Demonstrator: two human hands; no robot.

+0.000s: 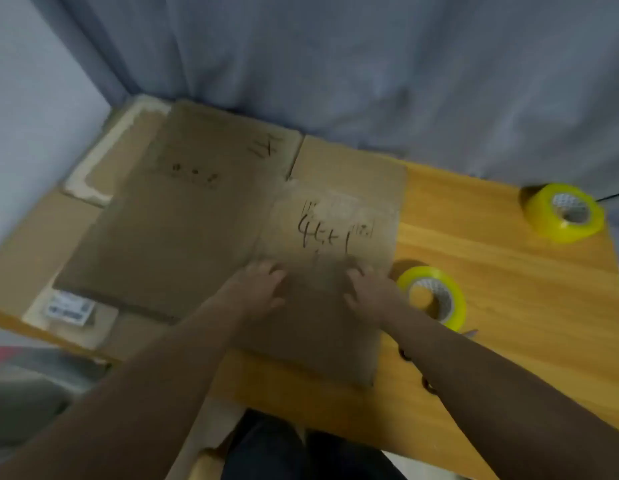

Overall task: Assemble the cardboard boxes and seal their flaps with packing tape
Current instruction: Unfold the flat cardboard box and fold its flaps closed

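Head view, left hand [263, 289] and right hand [368, 294] resting on flat box [336, 220], fingers lying loosely spread, tape [437, 275] sitting just right.

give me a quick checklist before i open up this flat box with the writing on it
1. Hands on the marked flat box: ok, left hand and right hand both rest on it.
2. Box lying flat on the table: ok.
3. Tape in reach: ok, near tape roll sits just right of the right hand.
4. Room to open: not ok, that roll crowds the right edge; larger flat cardboard lies along the left.
5. Tape's loose end: cannot tell, too blurred.
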